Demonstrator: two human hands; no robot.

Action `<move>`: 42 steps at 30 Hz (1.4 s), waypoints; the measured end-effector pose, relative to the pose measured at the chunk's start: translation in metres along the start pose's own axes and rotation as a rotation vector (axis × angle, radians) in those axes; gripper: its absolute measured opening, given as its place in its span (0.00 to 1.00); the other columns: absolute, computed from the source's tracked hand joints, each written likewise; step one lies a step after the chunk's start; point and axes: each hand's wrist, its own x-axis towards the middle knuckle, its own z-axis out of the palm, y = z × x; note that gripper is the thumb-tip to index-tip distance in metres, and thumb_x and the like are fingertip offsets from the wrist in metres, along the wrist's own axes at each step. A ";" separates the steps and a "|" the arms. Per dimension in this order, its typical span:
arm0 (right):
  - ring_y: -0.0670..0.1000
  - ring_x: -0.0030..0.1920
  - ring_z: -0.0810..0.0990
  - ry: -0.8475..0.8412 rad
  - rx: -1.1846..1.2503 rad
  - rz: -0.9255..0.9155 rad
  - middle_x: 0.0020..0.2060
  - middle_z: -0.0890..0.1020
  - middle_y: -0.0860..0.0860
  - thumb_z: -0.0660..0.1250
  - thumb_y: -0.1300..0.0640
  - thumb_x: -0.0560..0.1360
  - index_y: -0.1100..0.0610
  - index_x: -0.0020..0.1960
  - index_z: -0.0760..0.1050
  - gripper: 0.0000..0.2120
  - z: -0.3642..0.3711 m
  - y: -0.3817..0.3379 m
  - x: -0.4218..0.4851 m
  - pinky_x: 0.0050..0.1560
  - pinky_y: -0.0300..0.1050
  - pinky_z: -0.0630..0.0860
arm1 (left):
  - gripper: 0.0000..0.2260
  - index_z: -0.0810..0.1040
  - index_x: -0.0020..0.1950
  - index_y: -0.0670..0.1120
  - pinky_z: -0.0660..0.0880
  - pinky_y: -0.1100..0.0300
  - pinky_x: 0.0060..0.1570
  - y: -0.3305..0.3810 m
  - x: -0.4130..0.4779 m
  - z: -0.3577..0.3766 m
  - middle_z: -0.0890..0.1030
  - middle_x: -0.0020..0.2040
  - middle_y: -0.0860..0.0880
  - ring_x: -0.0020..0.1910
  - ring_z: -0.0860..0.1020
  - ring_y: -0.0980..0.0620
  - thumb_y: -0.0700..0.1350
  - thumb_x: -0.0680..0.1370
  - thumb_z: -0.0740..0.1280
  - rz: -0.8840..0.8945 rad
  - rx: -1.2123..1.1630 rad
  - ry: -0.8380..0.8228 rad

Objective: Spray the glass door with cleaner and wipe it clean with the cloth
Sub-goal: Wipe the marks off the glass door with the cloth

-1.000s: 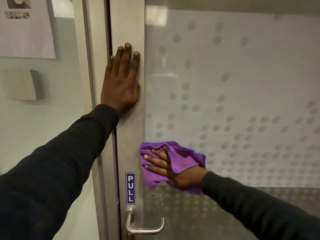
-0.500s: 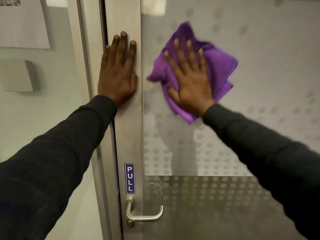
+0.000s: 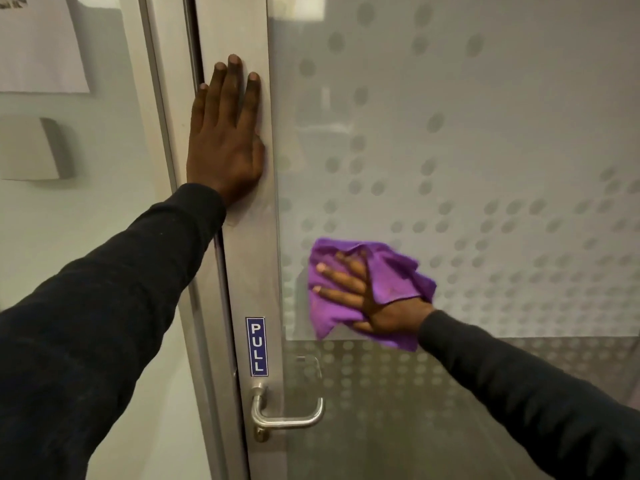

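The glass door (image 3: 485, 140) is frosted with a dotted pattern and set in a metal frame (image 3: 256, 258). My right hand (image 3: 367, 299) presses a purple cloth (image 3: 391, 282) flat against the glass, low on the pane and just right of the frame, fingers spread and pointing left. My left hand (image 3: 227, 133) lies flat and open on the metal frame higher up, fingers pointing upward, holding nothing. No spray bottle is in view.
A blue PULL label (image 3: 256, 346) sits on the frame above a metal lever handle (image 3: 287, 415). Left of the door is a pale wall with a grey box (image 3: 34, 148) and a paper notice (image 3: 38, 46).
My right hand has swept the cloth from the upper part of the glass down to the lower left part. My left hand has stayed flat on the frame.
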 end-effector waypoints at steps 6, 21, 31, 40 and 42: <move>0.63 0.81 0.42 0.025 -0.147 0.606 0.81 0.51 0.56 0.55 0.36 0.76 0.53 0.82 0.55 0.39 -0.052 0.084 -0.068 0.75 0.74 0.46 | 0.32 0.50 0.81 0.43 0.45 0.42 0.78 0.018 -0.004 -0.004 0.51 0.81 0.37 0.80 0.49 0.40 0.53 0.81 0.56 -0.086 -0.058 0.044; 0.63 0.81 0.53 0.702 0.217 2.024 0.82 0.53 0.58 0.54 0.34 0.77 0.65 0.82 0.49 0.45 0.011 0.041 -0.205 0.79 0.60 0.53 | 0.38 0.51 0.81 0.43 0.47 0.37 0.76 0.070 -0.069 0.035 0.52 0.81 0.37 0.80 0.50 0.38 0.66 0.80 0.53 0.048 -0.042 -0.041; 0.68 0.81 0.49 0.547 0.125 1.909 0.81 0.52 0.63 0.51 0.27 0.75 0.60 0.82 0.52 0.48 -0.002 0.023 -0.034 0.78 0.67 0.50 | 0.33 0.51 0.82 0.45 0.47 0.37 0.76 0.069 -0.068 0.039 0.51 0.81 0.38 0.80 0.50 0.38 0.62 0.82 0.49 0.044 -0.033 -0.050; 0.66 0.81 0.44 0.199 0.058 0.785 0.81 0.46 0.57 0.57 0.34 0.80 0.49 0.82 0.46 0.39 0.026 -0.063 0.058 0.78 0.70 0.41 | 0.33 0.52 0.82 0.45 0.48 0.38 0.76 0.068 -0.070 0.040 0.52 0.81 0.38 0.80 0.50 0.38 0.62 0.82 0.49 0.053 -0.022 -0.068; 0.63 0.82 0.45 0.157 0.105 0.595 0.82 0.48 0.55 0.59 0.38 0.81 0.48 0.83 0.51 0.35 0.036 -0.072 0.052 0.78 0.68 0.40 | 0.33 0.51 0.82 0.45 0.48 0.38 0.76 0.067 -0.070 0.038 0.52 0.81 0.38 0.80 0.50 0.39 0.63 0.82 0.48 0.051 -0.023 -0.090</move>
